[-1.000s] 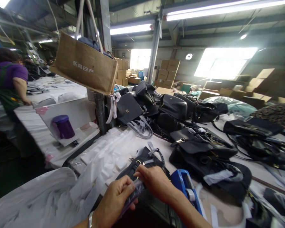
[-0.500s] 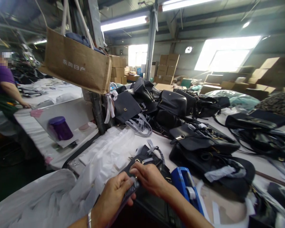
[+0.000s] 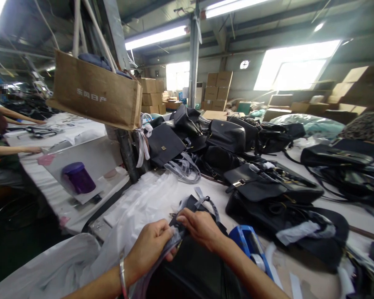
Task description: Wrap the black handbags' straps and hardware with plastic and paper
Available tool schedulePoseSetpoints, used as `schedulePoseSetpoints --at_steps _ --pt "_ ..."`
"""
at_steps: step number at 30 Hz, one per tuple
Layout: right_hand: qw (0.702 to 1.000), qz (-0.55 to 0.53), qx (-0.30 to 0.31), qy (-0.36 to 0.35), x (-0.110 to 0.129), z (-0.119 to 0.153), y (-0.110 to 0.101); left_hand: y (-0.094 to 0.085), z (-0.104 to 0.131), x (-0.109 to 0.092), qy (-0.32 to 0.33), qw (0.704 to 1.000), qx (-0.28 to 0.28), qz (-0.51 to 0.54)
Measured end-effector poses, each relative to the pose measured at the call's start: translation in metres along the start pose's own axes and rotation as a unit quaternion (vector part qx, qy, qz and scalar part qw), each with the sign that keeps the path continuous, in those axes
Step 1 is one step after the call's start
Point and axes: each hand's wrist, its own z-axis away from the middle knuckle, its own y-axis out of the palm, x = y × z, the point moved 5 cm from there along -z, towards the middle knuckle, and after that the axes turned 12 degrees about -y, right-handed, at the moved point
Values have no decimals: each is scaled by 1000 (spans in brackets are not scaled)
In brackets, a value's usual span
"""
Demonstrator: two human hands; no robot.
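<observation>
Two-handed pinch on a film-covered strap (image 3: 175, 237)

We note the left hand (image 3: 149, 249) closed on the strap, thumb on top, fingers curled beneath. The right hand (image 3: 201, 230) meets it at the strap's upper end, thumb and fingertips pinched together there; whether film alone or strap too lies between them, we cannot tell. The strap runs from this grip down past the left wrist, over the black bag (image 3: 193, 265) in front of us.

Handling, our judgement: the left hand serves best as a steady anchor, close to the right fingertips; a light, even pull should spare the film creases or tears, and the strap should lie untwisted.

Just right of the right forearm: a blue tape dispenser (image 3: 236, 236). Left of the hands: thin white sheets (image 3: 137, 203). Farther out: more black bags (image 3: 257, 182) and, hanging by a pillar, a tan tote (image 3: 90, 106).
</observation>
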Motion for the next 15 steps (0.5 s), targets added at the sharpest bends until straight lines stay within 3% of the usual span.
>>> schedulePoseSetpoints --at_steps 4,10,15 --pt "997 19 -26 75 -22 -3 1 -3 -10 -6 -3 1000 -10 -12" --pt "999 12 -12 50 -16 -20 7 7 -34 -15 -19 1000 11 -5" --pt "995 -4 -29 91 -44 -10 3 6 -43 -18 -19 999 34 2"
